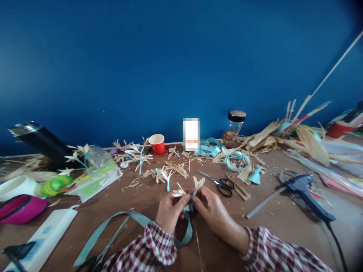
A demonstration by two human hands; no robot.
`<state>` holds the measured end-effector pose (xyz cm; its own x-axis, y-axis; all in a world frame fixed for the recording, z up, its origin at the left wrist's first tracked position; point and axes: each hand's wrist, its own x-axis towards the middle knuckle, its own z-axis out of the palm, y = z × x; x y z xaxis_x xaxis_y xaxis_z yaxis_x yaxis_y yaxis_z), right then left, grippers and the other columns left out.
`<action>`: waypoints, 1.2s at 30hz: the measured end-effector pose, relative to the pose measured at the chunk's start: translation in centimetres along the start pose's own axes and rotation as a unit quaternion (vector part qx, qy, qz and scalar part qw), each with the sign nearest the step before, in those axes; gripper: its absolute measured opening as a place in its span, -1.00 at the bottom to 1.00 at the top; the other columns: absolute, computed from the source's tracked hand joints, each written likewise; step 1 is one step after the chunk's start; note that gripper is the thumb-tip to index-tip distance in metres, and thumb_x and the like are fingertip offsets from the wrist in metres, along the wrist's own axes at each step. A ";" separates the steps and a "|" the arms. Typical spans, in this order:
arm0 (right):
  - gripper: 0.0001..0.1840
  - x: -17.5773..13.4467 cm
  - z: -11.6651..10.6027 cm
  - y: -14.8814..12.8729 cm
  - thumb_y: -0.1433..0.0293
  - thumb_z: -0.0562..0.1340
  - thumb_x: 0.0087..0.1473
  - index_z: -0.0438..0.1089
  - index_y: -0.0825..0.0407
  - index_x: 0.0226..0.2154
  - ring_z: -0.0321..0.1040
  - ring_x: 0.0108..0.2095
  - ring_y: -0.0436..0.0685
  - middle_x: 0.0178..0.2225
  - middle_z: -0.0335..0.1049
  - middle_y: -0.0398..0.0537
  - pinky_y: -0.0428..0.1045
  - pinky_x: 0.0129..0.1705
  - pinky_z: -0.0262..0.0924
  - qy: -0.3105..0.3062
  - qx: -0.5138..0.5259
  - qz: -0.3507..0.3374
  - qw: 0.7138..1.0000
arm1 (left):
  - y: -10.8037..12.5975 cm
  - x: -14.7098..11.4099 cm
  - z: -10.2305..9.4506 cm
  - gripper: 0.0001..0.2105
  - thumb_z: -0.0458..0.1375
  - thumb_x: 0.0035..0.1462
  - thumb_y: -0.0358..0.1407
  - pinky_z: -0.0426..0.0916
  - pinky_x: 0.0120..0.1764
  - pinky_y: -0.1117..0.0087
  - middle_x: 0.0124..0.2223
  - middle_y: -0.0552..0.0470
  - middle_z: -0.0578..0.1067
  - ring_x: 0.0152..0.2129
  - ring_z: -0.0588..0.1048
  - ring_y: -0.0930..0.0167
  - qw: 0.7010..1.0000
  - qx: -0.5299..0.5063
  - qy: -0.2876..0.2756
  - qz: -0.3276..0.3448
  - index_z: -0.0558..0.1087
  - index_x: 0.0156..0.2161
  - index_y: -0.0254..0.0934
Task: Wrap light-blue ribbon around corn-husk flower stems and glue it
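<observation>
My left hand point(169, 211) is closed, pinching at the base of a pale corn-husk flower point(179, 192). Opposite it, my right hand point(213, 208) is closed with its fingertips at the blue-wrapped stem of a second husk flower point(199, 183). The two hands nearly meet, and the fingers hide where the stems come together. A light blue ribbon point(117, 214) loops below the hands, runs behind my left wrist and trails out over the table on the left. Just beyond the hands, a small husk flower with a blue stem point(168, 180) lies on the table.
Black-handled scissors point(225, 186) lie beyond my right hand, and another pair point(109, 245) sits by my left sleeve. A blue glue gun point(307, 192) with its cord rests at the right. Farther back are a red cup point(157, 144), a jar point(233, 128) and husk scraps.
</observation>
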<state>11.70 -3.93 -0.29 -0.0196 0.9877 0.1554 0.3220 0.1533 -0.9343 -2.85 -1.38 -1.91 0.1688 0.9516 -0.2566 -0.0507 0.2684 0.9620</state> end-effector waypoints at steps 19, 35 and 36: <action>-0.87 0.5 0.1 -0.4 0.40 0.11 0.03 0.31 0.08 -0.32 0.32 -0.41 0.08 -0.43 0.40 -0.04 -0.09 -0.31 0.23 -0.031 0.007 -0.015 0.999 | 0.8 -0.3 0.4 -0.59 0.18 -0.10 0.03 0.15 -0.72 0.56 -0.63 0.10 0.33 -0.77 0.21 0.58 0.997 0.069 0.037 0.019 0.42 -0.49 -0.37; -0.82 1.3 0.0 1.0 0.31 0.10 0.10 0.27 0.09 -0.32 0.35 -0.38 0.09 -0.39 0.40 0.00 -0.08 -0.32 0.23 -0.033 0.083 0.000 0.996 | 0.7 0.1 1.0 -0.55 0.21 -0.19 0.07 0.12 -0.72 0.55 -0.64 0.08 0.35 -0.78 0.20 0.56 0.994 0.082 0.053 0.038 0.48 -0.44 -0.36; -0.81 1.3 0.1 1.1 0.29 0.11 0.09 0.28 0.09 -0.33 0.34 -0.41 0.08 -0.41 0.40 -0.02 -0.08 -0.35 0.22 -0.027 0.083 0.009 0.996 | 1.0 0.1 1.0 -0.55 0.22 -0.20 0.06 0.13 -0.71 0.54 -0.64 0.08 0.36 -0.78 0.21 0.56 0.995 0.082 0.043 0.027 0.48 -0.44 -0.37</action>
<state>11.97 -2.51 -1.15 -0.0682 0.9898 0.1250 0.1615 0.1346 -0.9777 -1.86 -1.20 -0.85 0.0840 0.9752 -0.2046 0.1042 0.1956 0.9751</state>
